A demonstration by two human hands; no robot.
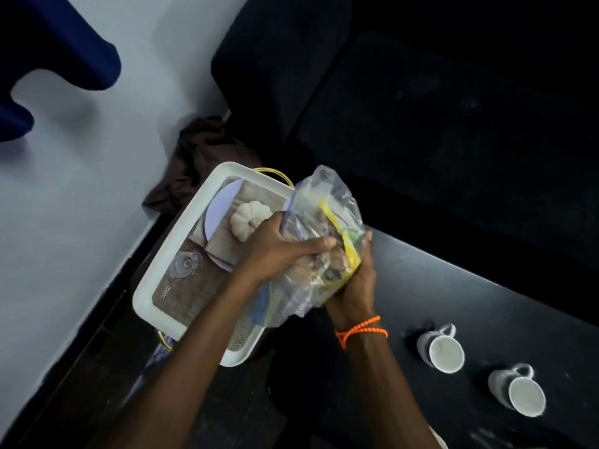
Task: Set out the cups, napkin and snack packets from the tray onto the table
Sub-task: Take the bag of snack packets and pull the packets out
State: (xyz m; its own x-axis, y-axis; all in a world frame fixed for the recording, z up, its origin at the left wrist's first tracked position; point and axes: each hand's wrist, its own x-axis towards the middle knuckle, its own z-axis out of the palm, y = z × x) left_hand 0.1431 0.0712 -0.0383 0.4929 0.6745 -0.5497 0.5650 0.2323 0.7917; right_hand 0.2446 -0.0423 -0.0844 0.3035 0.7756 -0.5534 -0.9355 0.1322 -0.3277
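Both hands hold a clear plastic snack packet (324, 205) with yellow strips and mixed snacks inside, above the tray's right edge. My left hand (278, 251) grips its left side with fingers curled over it. My right hand (356, 283) cups it from below and the right. The white tray (168, 254) with gold handles lies at the left, its printed floor showing a pumpkin picture. Two white cups (442, 350) (522, 395) stand upright on the dark table (470, 286) at the lower right. No napkin is visible.
A dark sofa (421, 108) fills the upper right behind the table. A brown cloth (197, 157) lies crumpled beyond the tray by the pale wall (81, 189). An orange beaded bracelet (359, 330) is on the right wrist.
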